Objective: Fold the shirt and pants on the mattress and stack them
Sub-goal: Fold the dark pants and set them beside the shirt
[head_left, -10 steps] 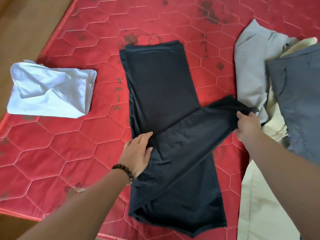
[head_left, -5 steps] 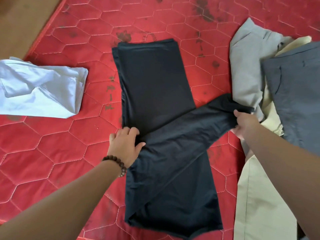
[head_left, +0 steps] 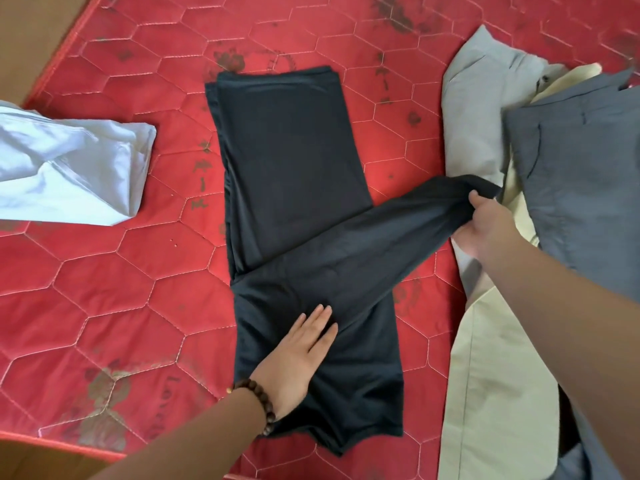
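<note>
A black shirt (head_left: 291,161) lies lengthwise in the middle of the red quilted mattress (head_left: 104,271), its body folded into a narrow strip. One black sleeve (head_left: 388,237) stretches out to the right. My right hand (head_left: 485,223) grips the sleeve's end, lifted a little off the mattress. My left hand (head_left: 298,355), with a bead bracelet on the wrist, presses flat with straight fingers on the shirt's near half, just below the sleeve's root.
A folded pale blue garment (head_left: 69,168) lies at the left edge. On the right sits a pile: a light grey garment (head_left: 474,109), dark grey pants (head_left: 581,174) and beige pants (head_left: 498,393). Brown floor (head_left: 31,32) borders the mattress at left.
My left hand slid from the shirt's left edge down and right onto its near half and flattened. My right hand keeps hold of the sleeve end.
</note>
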A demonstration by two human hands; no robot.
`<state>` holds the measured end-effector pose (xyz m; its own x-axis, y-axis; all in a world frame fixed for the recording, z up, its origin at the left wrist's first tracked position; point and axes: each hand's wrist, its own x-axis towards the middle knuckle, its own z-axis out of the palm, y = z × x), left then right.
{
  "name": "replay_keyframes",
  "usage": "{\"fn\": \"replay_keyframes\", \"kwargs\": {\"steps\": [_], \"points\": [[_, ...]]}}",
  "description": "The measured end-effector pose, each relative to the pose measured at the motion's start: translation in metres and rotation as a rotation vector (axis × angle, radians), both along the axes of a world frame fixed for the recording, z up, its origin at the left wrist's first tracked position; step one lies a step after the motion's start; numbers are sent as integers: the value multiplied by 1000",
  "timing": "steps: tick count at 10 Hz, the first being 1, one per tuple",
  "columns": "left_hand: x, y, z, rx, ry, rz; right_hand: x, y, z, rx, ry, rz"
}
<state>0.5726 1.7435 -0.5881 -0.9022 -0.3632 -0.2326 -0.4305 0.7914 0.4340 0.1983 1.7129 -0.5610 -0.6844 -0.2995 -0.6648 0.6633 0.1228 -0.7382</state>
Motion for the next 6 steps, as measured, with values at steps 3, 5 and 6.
{"fn": "replay_keyframes", "kwargs": {"steps": [3, 5, 6], "points": [[-30, 0, -4, -104, -23, 61, 2, -4, 0, 165, 110, 151], [-37, -6, -4, -108, -164, 53, 46, -7, 62, -193, 139, 175], [-43, -25, 34, 686, 206, 710, 110, 2, 90, -83, 540, 478]]}}
